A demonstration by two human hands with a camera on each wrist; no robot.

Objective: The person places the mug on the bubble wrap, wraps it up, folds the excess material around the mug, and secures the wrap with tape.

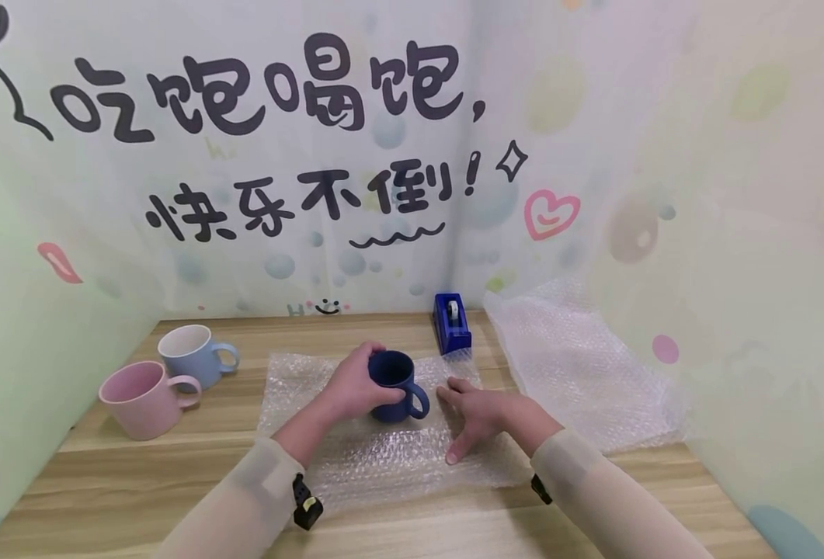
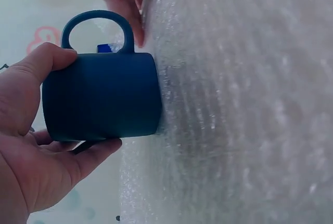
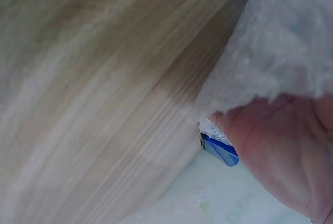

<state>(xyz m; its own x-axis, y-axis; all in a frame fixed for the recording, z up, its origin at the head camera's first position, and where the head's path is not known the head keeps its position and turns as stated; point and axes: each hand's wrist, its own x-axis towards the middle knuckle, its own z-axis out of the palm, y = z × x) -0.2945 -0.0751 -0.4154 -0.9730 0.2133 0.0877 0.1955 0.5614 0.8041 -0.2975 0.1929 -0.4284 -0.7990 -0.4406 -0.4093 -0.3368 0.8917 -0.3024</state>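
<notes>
A dark blue mug [image 1: 392, 371] stands upright on a sheet of bubble wrap [image 1: 377, 458], its handle toward the right. My left hand [image 1: 356, 386] grips the mug from its left side, thumb across the near side by the handle and fingers round the back. In the left wrist view, the mug [image 2: 104, 96] sits between thumb and fingers, its base at the bubble wrap [image 2: 229, 104]. To the right of the mug, my right hand [image 1: 485, 415] rests on the wrap with fingers spread. The right wrist view shows its palm [image 3: 283, 156] beside the wrap's edge.
On the left of the wooden table [image 1: 174, 481] stand a pink mug [image 1: 147, 407] and a light blue mug [image 1: 198, 361]. A blue tape dispenser [image 1: 451, 326] stands at the back. Another bubble wrap sheet [image 1: 586, 380] lies at the right, against the wall.
</notes>
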